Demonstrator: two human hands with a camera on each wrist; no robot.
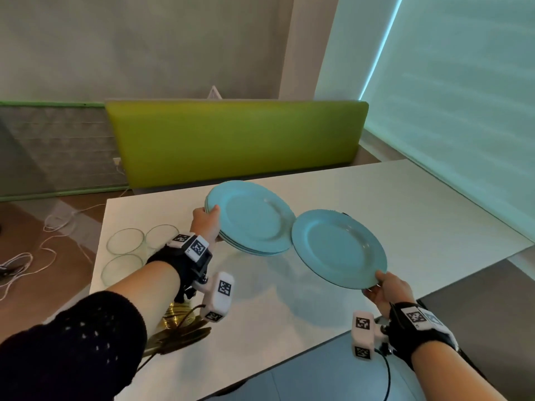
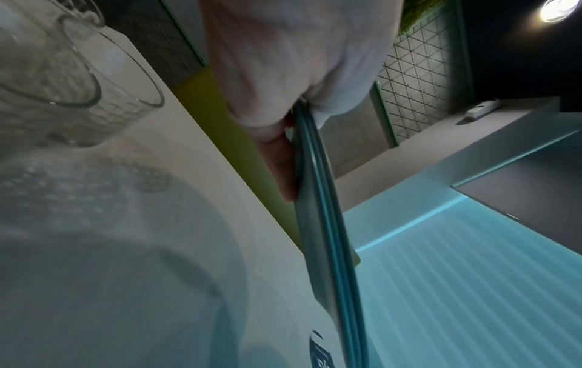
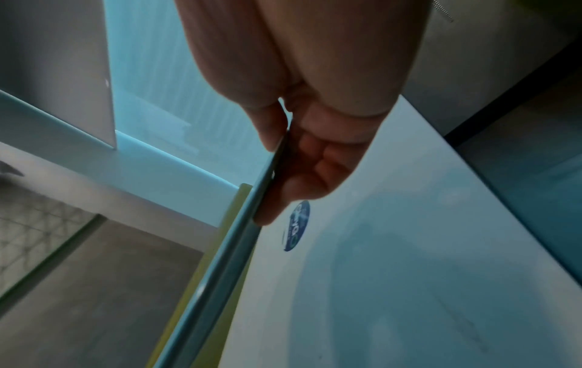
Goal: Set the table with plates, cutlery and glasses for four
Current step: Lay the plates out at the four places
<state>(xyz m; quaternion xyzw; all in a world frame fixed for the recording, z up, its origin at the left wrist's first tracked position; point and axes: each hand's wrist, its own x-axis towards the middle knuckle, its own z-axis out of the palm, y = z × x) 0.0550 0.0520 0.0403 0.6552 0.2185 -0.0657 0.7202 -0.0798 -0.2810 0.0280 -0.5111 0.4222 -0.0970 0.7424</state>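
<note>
My left hand grips the left rim of a stack of blue plates, held tilted above the white table; the left wrist view shows the stack's edges pinched between thumb and fingers. My right hand pinches the near rim of a single blue plate, lifted just right of the stack; its edge shows in the right wrist view. Three clear glasses stand at the table's left edge. Gold cutlery lies under my left forearm, partly hidden.
A green padded bench back runs behind the table. White cables lie on the floor at left. A round blue sticker sits on the table beneath the single plate. A window blind fills the right side.
</note>
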